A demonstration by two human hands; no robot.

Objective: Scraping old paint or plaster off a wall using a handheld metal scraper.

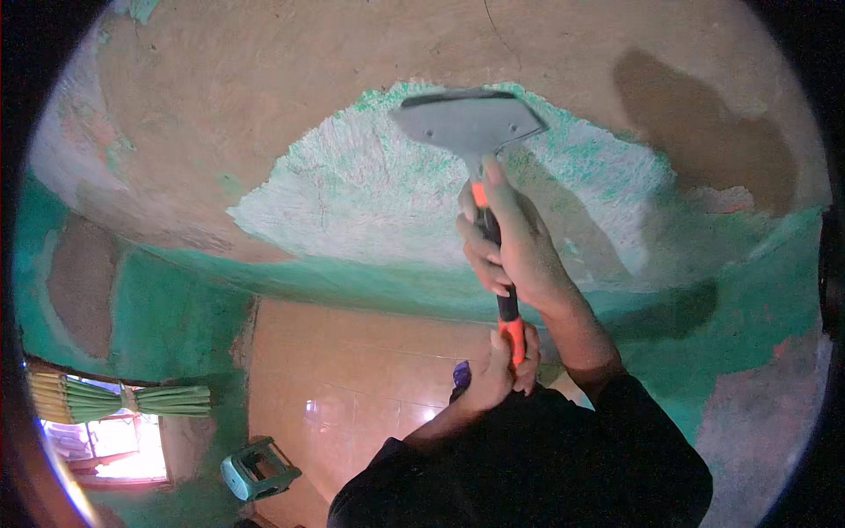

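A wide-bladed scraper [470, 122] with an orange and black handle reaches up to the wall in front of me. My right hand [508, 241] grips the handle just below the grey metal head, its thumb pointing towards the blade. Lower down, my left hand [496, 373] is closed round the orange end of the handle. The blade lies over the upper rim of a whitish and green patch [370, 178] of bared wall; whether its edge touches cannot be told. Brown plaster [264, 72] surrounds the top of this patch, and a thin crack runs above it.
Green-painted wall [178, 303] lies below and to the left. A green plastic stool [261, 468] is by the tiled floor [356, 389] at the lower left. Beyond it is a bright window [125, 449] with a tied green curtain [168, 400]. Shadows fall across the wall at the right.
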